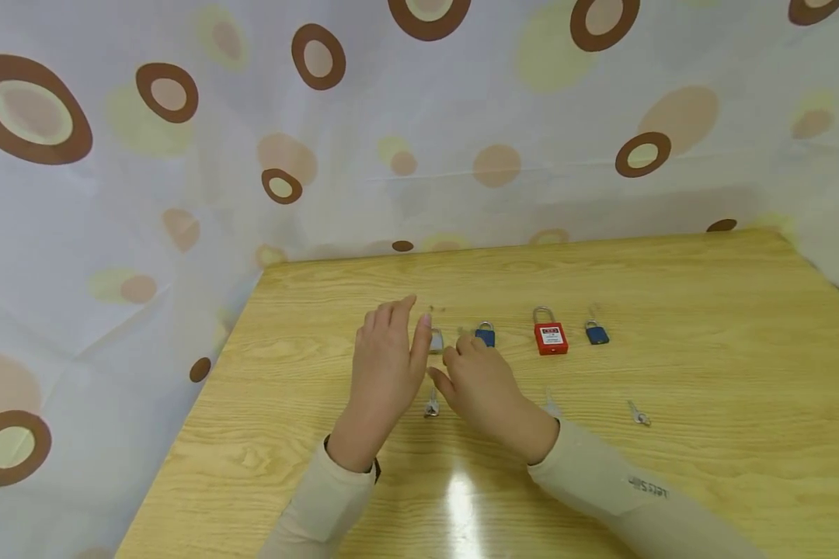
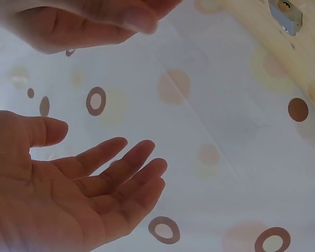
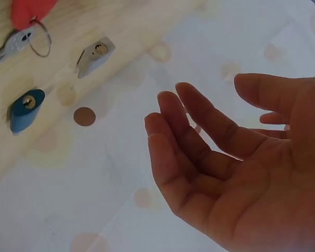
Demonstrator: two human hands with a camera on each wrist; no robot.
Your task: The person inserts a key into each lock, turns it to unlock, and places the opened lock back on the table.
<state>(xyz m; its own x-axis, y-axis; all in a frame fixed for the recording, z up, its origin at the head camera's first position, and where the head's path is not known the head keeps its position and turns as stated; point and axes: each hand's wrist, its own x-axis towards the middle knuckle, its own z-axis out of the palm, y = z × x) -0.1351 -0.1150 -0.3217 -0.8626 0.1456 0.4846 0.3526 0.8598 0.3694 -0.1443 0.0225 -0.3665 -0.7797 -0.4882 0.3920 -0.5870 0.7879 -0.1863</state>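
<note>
My left hand (image 1: 388,357) hovers over the table beside a grey padlock (image 1: 436,341), its palm bare and fingers loosely spread in the left wrist view. To its right is my right hand (image 1: 485,392), fingers gently bent with nothing in them, as the right wrist view shows. Its knuckles partly cover a blue padlock (image 1: 485,334) in the head view. Below and between the hands lies a small key bunch (image 1: 431,407). Farther right, a red padlock (image 1: 551,339) with a white label and a second blue padlock (image 1: 597,333) complete the row.
Another key (image 1: 551,406) lies beyond the right wrist, and one more key (image 1: 639,415) farther right. A red tag (image 3: 31,11) with a ring and key shows in the right wrist view. Patterned cloth (image 1: 447,116) hangs behind the wooden table (image 1: 713,326) and along its sides.
</note>
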